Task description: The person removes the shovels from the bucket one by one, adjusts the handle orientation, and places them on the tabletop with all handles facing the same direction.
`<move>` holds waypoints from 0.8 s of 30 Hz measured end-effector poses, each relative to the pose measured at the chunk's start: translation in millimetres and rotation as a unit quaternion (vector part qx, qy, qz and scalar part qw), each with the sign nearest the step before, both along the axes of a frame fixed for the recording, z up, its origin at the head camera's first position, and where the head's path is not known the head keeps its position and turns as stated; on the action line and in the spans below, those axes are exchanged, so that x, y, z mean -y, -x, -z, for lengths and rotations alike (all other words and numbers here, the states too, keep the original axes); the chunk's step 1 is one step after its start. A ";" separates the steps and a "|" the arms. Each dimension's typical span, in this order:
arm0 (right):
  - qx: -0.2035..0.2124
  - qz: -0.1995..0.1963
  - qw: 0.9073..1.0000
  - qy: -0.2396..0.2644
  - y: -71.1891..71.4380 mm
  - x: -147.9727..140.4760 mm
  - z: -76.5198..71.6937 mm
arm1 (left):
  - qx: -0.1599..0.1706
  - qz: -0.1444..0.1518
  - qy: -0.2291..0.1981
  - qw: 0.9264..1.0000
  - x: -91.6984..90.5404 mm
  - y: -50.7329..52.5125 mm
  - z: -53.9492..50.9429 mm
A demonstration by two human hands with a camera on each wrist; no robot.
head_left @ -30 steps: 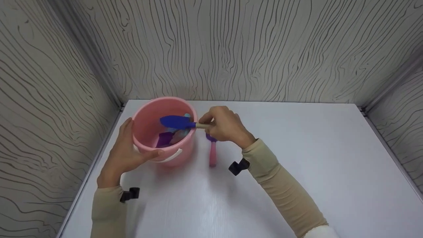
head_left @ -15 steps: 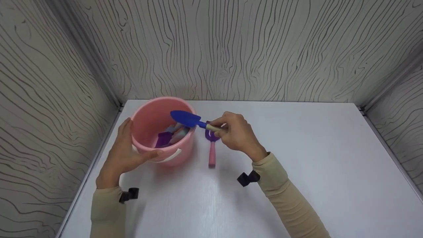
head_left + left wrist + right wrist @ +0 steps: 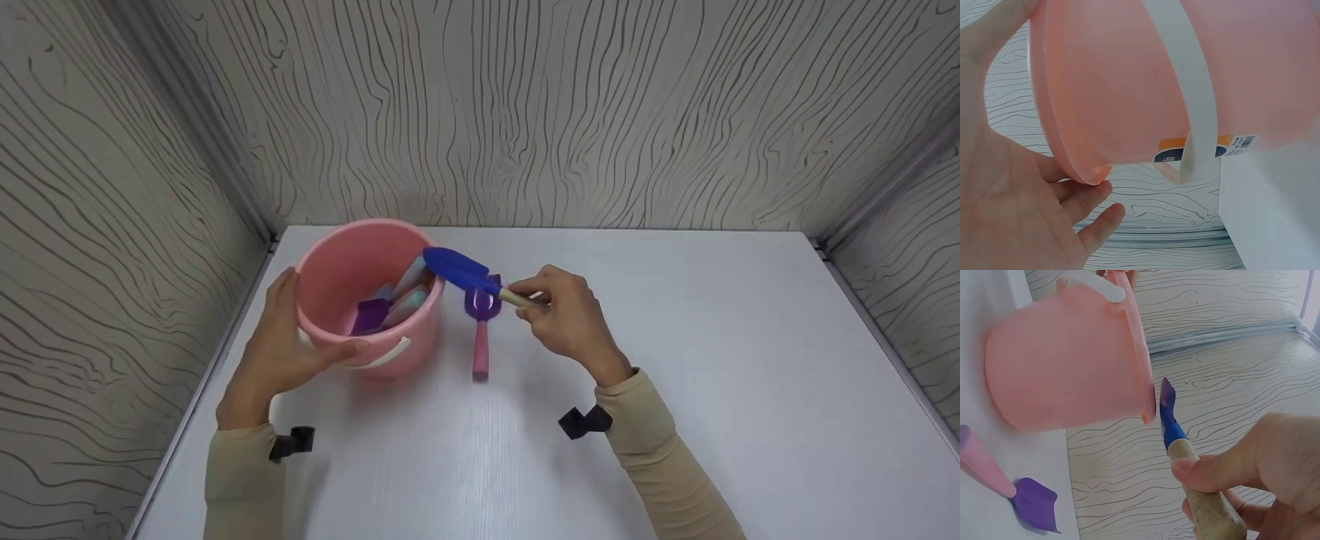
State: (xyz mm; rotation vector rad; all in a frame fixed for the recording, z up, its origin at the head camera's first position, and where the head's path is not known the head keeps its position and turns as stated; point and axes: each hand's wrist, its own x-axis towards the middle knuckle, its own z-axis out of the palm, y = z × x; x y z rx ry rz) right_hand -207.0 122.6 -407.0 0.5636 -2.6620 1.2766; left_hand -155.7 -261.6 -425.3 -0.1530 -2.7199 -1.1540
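My left hand (image 3: pixel 274 345) holds the pink bucket (image 3: pixel 420 345) by its rim, thumb at the front and fingers at the left side. In the left wrist view the fingertips (image 3: pixel 1092 199) lie at the rim. My right hand (image 3: pixel 566 319) pinches the wooden handle of a small blue-bladed trowel (image 3: pixel 457 268). The trowel's tip lies over the bucket's right rim, with most of the blade outside. Beneath the blade, a purple scoop with a pink handle (image 3: pixel 481 352) lies on the table, its far end partly covered. A purple shovel (image 3: pixel 370 316) is inside the bucket.
Light blue and pinkish pieces (image 3: pixel 411 304) lean together inside the bucket at its right. A white handle (image 3: pixel 386 356) hangs on the bucket's front. The white table (image 3: pixel 712 360) is bounded by wood-patterned walls (image 3: pixel 525 112) behind and at both sides.
My right hand has drawn the trowel rightward from over the bucket's opening to beyond its right rim. More of the bucket's contents and the purple scoop now show. The left hand stays in place.
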 end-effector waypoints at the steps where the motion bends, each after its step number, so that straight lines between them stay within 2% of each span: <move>1: -0.002 0.007 1.000 0.004 -0.5 -1.9 2.3 | -0.002 0.001 0.000 1.000 0.3 0.1 0.2; 8: -0.014 0.030 0.998 0.048 -1.8 -12.9 21.5 | 0.000 0.001 -0.003 1.000 2.4 0.9 2.1; 13: 0.011 0.048 0.996 0.079 0.8 -17.2 35.2 | 0.007 0.001 0.003 1.000 3.5 0.9 1.4; 19: 0.033 0.083 0.992 0.094 4.6 -19.4 55.4 | 0.026 -0.007 0.008 1.000 1.0 -1.3 -0.4; 24: 0.073 0.114 0.984 0.118 4.9 -18.8 77.6 | 0.020 -0.006 0.004 1.000 -0.2 -1.0 -0.1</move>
